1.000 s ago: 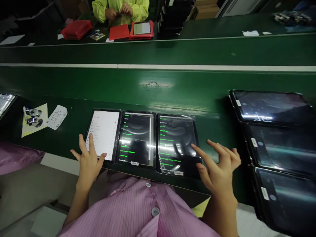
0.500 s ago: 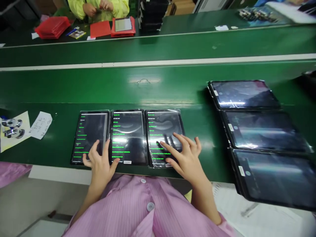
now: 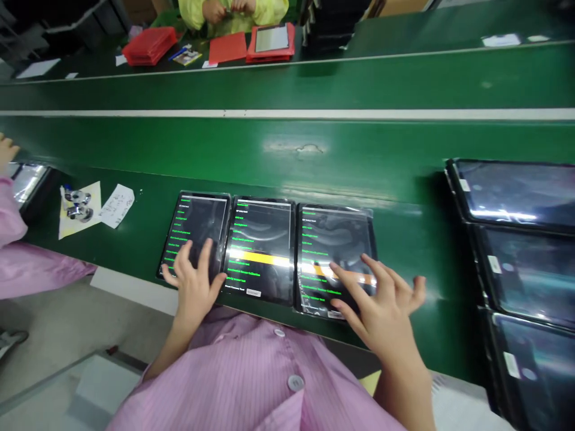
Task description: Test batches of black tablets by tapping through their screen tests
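Moved: list (image 3: 181,226) on left tablet (image 3: 204,221) has scrolled
Left hand (image 3: 193,287): fingers wide, empty, over it
Right hand (image 3: 389,311): likewise, over right tablet (image 3: 336,236)
Middle tablet (image 3: 263,230): between these, on bench (image 3: 413,239)
Rows (image 3: 243,272): mostly green, perhaps passed; white perhaps left

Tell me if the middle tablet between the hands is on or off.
On: the middle tablet shows green text and a yellow band.

Beyond the white strip (image 3: 287,114), a person in yellow (image 3: 233,25), a red stack (image 3: 150,46) and a tall dark pile (image 3: 331,24) appear; on its near side, a handwritten note (image 3: 117,206) lies beside pale yellow paper (image 3: 67,227) bearing shiny metal parts (image 3: 79,213).
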{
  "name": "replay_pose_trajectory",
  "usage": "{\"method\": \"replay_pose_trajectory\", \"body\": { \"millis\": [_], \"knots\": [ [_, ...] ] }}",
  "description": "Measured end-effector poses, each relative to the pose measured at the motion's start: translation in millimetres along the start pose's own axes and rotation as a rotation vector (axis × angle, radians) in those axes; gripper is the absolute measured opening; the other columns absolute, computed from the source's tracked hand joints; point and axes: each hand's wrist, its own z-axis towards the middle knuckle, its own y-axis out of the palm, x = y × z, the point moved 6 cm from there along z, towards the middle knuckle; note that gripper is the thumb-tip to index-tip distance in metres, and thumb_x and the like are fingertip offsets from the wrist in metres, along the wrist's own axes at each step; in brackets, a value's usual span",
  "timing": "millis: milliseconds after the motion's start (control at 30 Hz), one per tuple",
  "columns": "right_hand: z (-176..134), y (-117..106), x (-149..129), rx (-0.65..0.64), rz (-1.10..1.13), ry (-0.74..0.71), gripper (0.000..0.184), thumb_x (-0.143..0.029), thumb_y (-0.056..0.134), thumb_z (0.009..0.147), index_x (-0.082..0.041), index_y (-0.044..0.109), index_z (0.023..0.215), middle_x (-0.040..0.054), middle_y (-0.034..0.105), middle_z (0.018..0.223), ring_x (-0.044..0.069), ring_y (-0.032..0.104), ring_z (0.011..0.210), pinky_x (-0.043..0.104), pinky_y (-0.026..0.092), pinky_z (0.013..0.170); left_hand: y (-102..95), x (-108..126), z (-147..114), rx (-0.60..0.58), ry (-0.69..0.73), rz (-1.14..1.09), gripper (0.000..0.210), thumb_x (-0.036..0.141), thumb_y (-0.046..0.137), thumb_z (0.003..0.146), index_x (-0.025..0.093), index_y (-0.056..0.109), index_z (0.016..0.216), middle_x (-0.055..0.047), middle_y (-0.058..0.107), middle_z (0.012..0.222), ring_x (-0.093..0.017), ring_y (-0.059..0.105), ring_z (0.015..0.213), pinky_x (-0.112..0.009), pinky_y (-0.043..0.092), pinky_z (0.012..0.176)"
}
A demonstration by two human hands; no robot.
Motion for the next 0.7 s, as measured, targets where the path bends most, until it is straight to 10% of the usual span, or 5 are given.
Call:
{"method": "replay_pose_trajectory", "body": {
  "millis": [367, 700],
  "knots": [
    [1, -6, 7, 0.004, -0.02, 0.067, 0.058, -0.05, 0.046, 0.1, -0.036, 0.038, 0.156, 0.0182, 0.039, 0.154, 0.045, 0.042, 0.132, 0.079, 0.017, 0.109, -17.3, -58, 4, 0.07, -0.091, -0.111, 0.075, 0.06, 0.028, 0.103, 0.012, 0.026, 0.16, -0.022, 0.043, 0.155, -0.037, 0.033, 0.141, -0.059, 0.017, 0.119],
    [3, 2, 8, -0.08, -0.064, 0.084, 0.057, -0.053, 0.042, 0.101, -0.032, 0.042, 0.154, 0.0176, 0.039, 0.152, 0.039, 0.038, 0.134, 0.075, 0.018, 0.112, -0.9, -7, 6, -0.015, 0.02, -0.138, 0.068, 0.06, 0.027, 0.103, 0.016, 0.045, 0.151, -0.024, 0.036, 0.158, -0.038, 0.042, 0.14, -0.067, 0.002, 0.118]
  ]
}}
